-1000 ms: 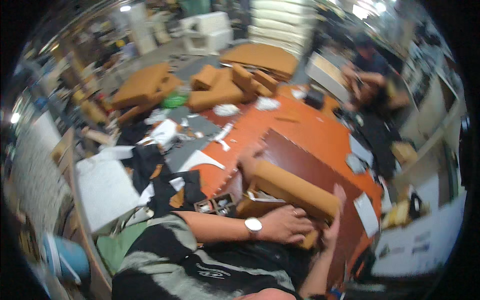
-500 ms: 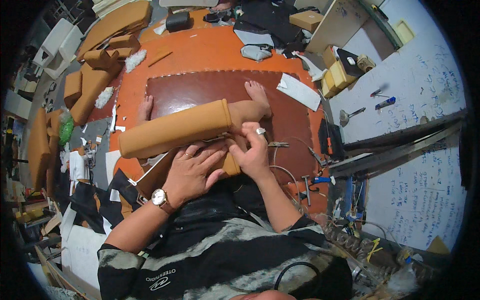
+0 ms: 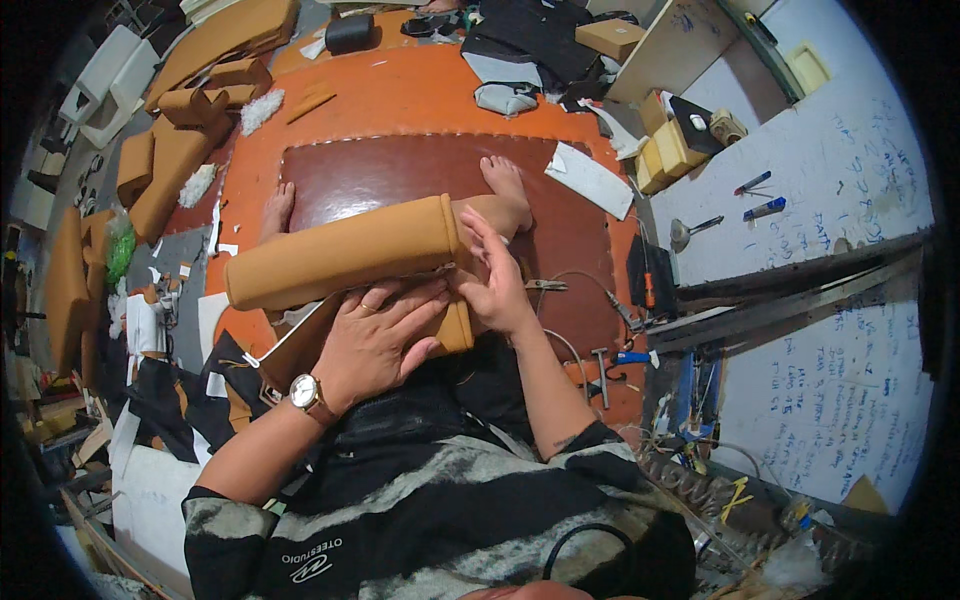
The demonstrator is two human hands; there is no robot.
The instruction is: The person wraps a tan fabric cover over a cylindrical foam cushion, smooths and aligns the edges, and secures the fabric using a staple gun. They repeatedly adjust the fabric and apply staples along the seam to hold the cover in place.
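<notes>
A long tan upholstered cushion point(image 3: 345, 252) with piped edges lies at a slant across my lap, between my bare legs. My left hand point(image 3: 382, 335) lies on its near side, fingers stretched and fairly flat, the fingertips along the seam below the padded top. A tan cover flap point(image 3: 452, 328) shows under and beside that hand. At the cushion's right end is my right hand point(image 3: 492, 288), its fingers raised and apart, its thumb side against the seam by the left fingertips. I cannot make out anything held in it. The seam itself is partly hidden by both hands.
Pliers point(image 3: 547, 285), a hose, a T-handled tool point(image 3: 601, 375) and a red screwdriver point(image 3: 649, 290) lie to the right. A white panel point(image 3: 790, 220) carries markers and a metal funnel-like tool. Tan upholstered pieces point(image 3: 180, 170) are stacked at the far left, dark fabric scraps point(image 3: 170, 405) nearer.
My right hand has opened from a pinch at the cushion's right end, its fingers now lifted and extended. My left hand stays on the cushion. The whole view has shifted slightly.
</notes>
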